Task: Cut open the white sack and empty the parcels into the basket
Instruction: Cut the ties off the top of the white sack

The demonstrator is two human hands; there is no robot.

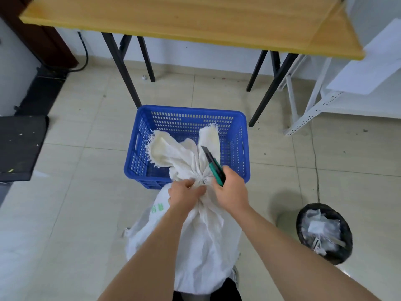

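Note:
A full white woven sack (199,246) stands on the floor in front of me, its neck bunched and tied. The frayed top flaps (173,148) hang over the near rim of a blue plastic basket (243,148). My left hand (184,195) pinches the gathered neck just below the tie. My right hand (232,190) grips a green and black utility knife (213,165), blade out and pointing up and away beside the tie. No parcels are visible; the sack hides them.
A wooden table (184,20) on black legs stands behind the basket. A black bin (325,233) with white waste sits on the floor at right. White metal shelving (338,101) is at far right, a dark mat (19,146) at left.

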